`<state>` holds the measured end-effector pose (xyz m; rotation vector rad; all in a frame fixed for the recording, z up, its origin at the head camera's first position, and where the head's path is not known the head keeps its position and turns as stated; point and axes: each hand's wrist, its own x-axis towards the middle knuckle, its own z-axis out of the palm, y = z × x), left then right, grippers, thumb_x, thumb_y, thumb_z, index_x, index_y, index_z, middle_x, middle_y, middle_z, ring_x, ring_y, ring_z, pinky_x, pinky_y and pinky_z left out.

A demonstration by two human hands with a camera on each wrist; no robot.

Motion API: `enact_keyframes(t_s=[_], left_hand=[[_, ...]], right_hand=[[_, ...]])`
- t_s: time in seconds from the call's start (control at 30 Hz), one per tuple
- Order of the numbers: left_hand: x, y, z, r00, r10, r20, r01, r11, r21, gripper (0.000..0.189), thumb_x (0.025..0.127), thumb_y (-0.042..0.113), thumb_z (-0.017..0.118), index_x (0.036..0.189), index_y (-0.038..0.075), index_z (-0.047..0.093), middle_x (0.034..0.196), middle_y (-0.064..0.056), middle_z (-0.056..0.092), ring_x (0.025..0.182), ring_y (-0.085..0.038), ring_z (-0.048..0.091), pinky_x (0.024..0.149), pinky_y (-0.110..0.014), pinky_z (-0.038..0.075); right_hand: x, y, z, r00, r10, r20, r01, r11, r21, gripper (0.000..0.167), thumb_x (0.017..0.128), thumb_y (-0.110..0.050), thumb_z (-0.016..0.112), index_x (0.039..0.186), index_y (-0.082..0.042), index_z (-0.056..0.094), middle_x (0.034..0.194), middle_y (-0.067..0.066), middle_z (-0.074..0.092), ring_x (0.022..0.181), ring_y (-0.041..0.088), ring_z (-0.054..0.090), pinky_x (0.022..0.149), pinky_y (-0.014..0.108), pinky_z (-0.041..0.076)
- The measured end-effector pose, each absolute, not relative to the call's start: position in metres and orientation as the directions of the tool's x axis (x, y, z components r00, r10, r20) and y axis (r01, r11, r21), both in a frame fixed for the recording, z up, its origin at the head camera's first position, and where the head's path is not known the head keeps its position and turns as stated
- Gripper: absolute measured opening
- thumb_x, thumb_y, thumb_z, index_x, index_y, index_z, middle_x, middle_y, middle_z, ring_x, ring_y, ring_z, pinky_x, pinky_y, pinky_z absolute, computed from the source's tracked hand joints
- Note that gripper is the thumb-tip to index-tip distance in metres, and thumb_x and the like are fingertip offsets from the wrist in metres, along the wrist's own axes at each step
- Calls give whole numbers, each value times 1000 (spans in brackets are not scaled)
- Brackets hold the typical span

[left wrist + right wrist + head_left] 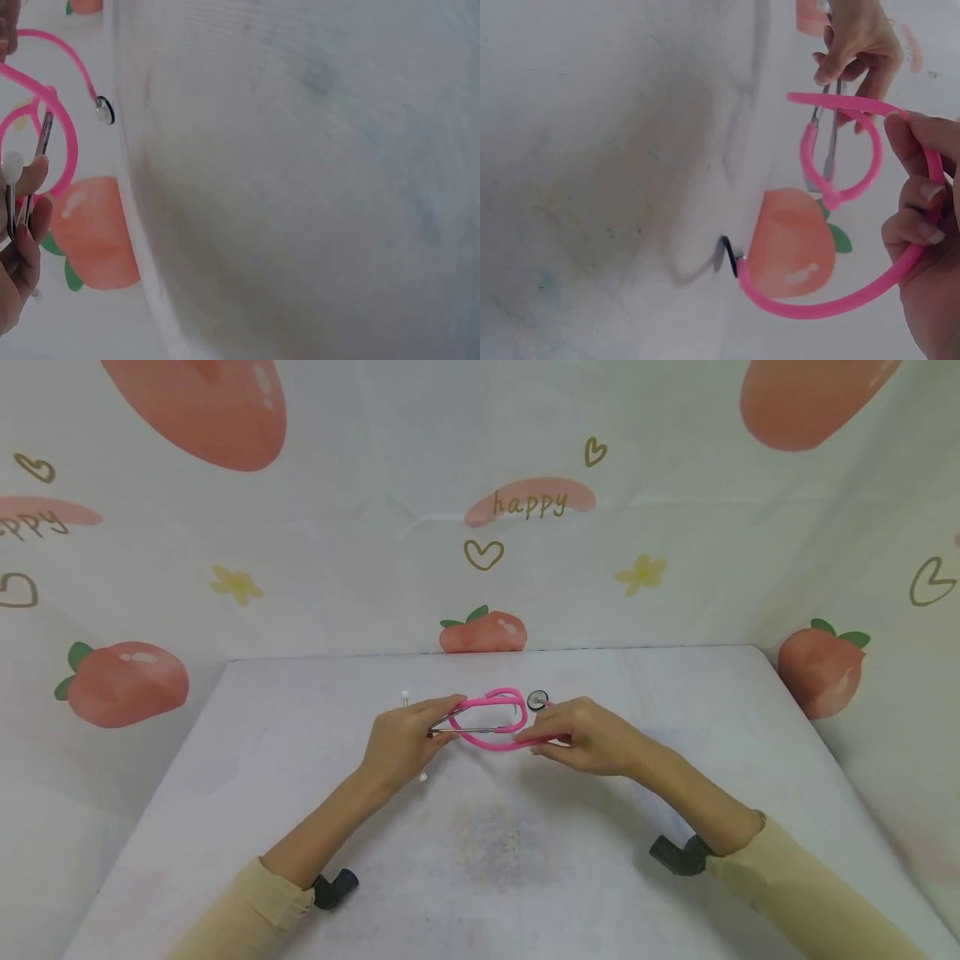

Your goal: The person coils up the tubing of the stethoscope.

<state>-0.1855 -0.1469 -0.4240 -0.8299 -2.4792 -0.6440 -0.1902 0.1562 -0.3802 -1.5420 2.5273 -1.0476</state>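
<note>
Stethoscope [487, 747], looped: our left hand [401, 737] pinches its metal tubes [480, 730], our right hand [592, 739] its pink tubing [810, 310]; we seem mid-coiling, and next should probably gather the chestpiece [537, 700].

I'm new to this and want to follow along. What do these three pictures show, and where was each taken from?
There's no robot, just a person's two bare hands. The wide picture comes from a camera on the person's head, looking forward and down; the two sideways ones come from cameras on the left and right wrists. Together, the hands hold a stethoscope above a white table with a stain on it. The left hand grips its metal tubes; the right hand holds its pink tube, which ends in a round chest piece.
</note>
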Motion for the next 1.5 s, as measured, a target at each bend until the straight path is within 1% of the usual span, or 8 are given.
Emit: enact_keyframes(t_s=[0.27,0.5,0.77,0.97,1.1,1.23,1.37,1.5], left_hand=[[-187,-144,-426,-704,503,501,666,713,220,76,70,19,92,139,24,60,107,-2,74,80,-15,72,71,-29,58],[-187,-138,-424,-729,509,457,669,670,321,71,73,16,90,138,21,62,108,-4,71,80,-15,67,72,-29,58],[-185,-130,-425,-736,521,433,675,616,407,68,75,12,88,138,19,62,106,-3,70,79,-15,64,71,-23,56],[-182,-129,-426,-721,554,416,693,583,424,65,76,12,87,136,17,63,105,-1,69,79,-11,62,70,-20,55],[-180,-128,-425,-712,576,402,702,559,442,64,76,12,87,136,17,63,105,-1,69,81,-14,64,70,-20,55],[-176,-125,-423,-714,591,376,698,551,457,65,77,14,87,137,18,62,106,-2,69,84,-17,66,71,-20,55],[-174,-122,-421,-694,607,387,718,539,442,65,77,15,86,137,17,62,108,-2,69,84,-15,65,73,-19,55],[-173,-120,-421,-660,624,418,750,516,414,65,77,14,87,137,16,62,107,-1,69,84,-13,64,74,-18,54]], right_hand=[[-193,155,-372,-542,-768,340,-758,273,-592,26,85,-11,79,111,-12,77,92,-11,72,60,2,47,51,20,45],[-198,151,-368,-532,-760,374,-751,219,-623,27,84,-7,79,111,-7,76,95,-6,75,64,4,56,55,23,52],[-204,146,-365,-540,-722,432,-737,159,-657,27,85,-1,77,111,-7,76,82,-4,72,60,7,53,51,22,45],[-209,145,-365,-599,-688,409,-671,154,-725,23,87,-2,75,110,-3,76,93,2,75,64,24,62,57,23,52],[-212,145,-364,-644,-664,380,-623,168,-764,22,87,0,74,109,-1,75,97,4,76,69,29,66,65,25,56],[-214,146,-363,-679,-648,344,-573,175,-801,21,88,-1,74,109,-1,75,98,5,75,74,32,69,69,34,59],[-216,146,-363,-698,-634,333,-552,180,-814,20,88,-2,74,108,-2,76,96,3,76,73,25,69,69,39,60],[-218,144,-363,-713,-626,316,-519,168,-838,20,89,-3,72,109,-1,75,95,4,75,77,18,71,73,36,60]])
